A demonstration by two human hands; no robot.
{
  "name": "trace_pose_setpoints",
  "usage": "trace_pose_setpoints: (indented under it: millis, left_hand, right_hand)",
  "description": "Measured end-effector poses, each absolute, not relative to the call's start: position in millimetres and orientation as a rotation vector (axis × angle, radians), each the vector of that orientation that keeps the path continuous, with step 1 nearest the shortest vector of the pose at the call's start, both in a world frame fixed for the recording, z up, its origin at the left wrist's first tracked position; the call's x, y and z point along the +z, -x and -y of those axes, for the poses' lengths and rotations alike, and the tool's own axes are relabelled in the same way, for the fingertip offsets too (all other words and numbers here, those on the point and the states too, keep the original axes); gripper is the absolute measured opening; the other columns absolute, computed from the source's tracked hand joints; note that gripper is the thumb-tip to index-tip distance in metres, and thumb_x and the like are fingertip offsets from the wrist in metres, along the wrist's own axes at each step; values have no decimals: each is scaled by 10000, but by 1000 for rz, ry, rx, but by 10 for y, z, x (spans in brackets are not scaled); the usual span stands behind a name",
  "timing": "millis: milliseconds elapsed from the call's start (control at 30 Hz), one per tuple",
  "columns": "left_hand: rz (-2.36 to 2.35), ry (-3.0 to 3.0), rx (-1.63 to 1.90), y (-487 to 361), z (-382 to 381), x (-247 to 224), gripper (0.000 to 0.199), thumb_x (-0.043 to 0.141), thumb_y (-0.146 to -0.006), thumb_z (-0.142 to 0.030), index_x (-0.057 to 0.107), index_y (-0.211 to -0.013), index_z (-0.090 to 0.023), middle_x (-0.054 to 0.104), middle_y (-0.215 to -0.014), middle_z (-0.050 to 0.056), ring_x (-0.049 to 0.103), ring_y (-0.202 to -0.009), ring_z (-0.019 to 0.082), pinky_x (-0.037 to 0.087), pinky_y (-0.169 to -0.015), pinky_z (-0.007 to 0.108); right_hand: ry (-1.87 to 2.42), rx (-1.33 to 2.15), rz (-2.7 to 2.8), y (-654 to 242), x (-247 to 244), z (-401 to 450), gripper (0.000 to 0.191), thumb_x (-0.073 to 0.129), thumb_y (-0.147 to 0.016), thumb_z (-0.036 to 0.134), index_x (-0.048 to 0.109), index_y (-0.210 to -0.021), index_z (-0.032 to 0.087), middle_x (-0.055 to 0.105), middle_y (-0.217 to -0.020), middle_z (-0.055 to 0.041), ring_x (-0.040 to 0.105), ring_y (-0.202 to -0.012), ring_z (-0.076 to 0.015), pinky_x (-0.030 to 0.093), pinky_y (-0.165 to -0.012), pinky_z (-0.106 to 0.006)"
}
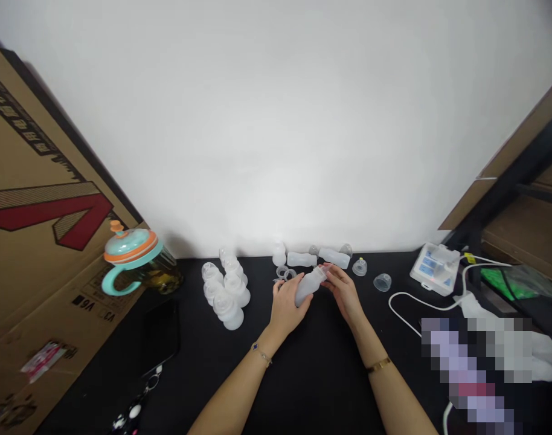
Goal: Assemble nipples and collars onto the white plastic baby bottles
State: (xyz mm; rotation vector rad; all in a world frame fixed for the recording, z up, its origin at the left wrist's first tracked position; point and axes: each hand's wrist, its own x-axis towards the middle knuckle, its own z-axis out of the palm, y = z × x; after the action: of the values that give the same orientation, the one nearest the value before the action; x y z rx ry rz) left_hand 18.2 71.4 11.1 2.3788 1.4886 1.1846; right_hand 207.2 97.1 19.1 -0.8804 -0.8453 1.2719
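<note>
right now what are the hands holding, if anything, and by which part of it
The left hand holds a whitish bottle around its body; the right hand is at the neck end, its exact grip too small to tell.

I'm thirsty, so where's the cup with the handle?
In the head view, the cup is at the left of the black table, beside the cardboard box and left of the white bottles.

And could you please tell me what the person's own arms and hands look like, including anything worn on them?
The left hand and right hand are ungloved, and no sleeves show. The left arm wears a thin chain bracelet with a dark blue charm at the wrist; the right arm wears a wider gold-coloured band.
</note>
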Motion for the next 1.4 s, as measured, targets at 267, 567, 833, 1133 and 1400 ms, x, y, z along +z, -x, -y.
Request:
trace_pose_setpoints:
  millis: [267,567,833,1133,1400]
  left_hand:
    - [-1490,-2344,1146,-189,-712,131,496,641,-926,-326,534,-1396,-212,689,-1326,112,652,-1188,267,389,-1094,469]
    - [-1511,-2390,1154,-182,-720,114,489,674,-898,-309,565,-1370,-243,696,-1316,92,657,-1185,264,396,-1108,467]
    - [-1492,-2383,1203,-208,-706,118,469,682,-900,-315,568,-1346,-230,707,-1296,82,672,-1161,253,395,-1111,468]
    - [-1512,-2368,1154,-207,-704,124,467,645,-918,-321,555,-1366,-224,693,-1316,104,652,-1193,262,389,-1113,477]
    - [-1499,-2359,1164,-221,-687,146,461,650,-920,-312,552,-1364,-235,695,-1318,88,652,-1191,252,381,-1113,472]
  right_hand:
    - [891,1273,844,-2074,195,-976,408,874,-703,458,786,-1037,242,743,-1197,-89,671,-1096,-304,571,-807,-370]
    - [894,1274,820,-2067,209,-969,407,873,-693,448,781,-1029,238,751,-1183,-87,667,-1114,-312,563,-808,-368]
    - [890,1287,810,-2058,201,-978,402,873,-694,431,783,-1033,235,757,-1169,-82,674,-1093,-299,557,-779,-344]
    - [875,1257,826,-2051,202,-970,398,864,-701,443,781,-1028,232,758,-1161,-86,679,-1091,-308,569,-789,-362]
    - [863,1247,843,-2055,208,-967,390,866,-703,454,789,-1020,241,756,-1161,-90,673,-1100,-316,565,-797,-378]
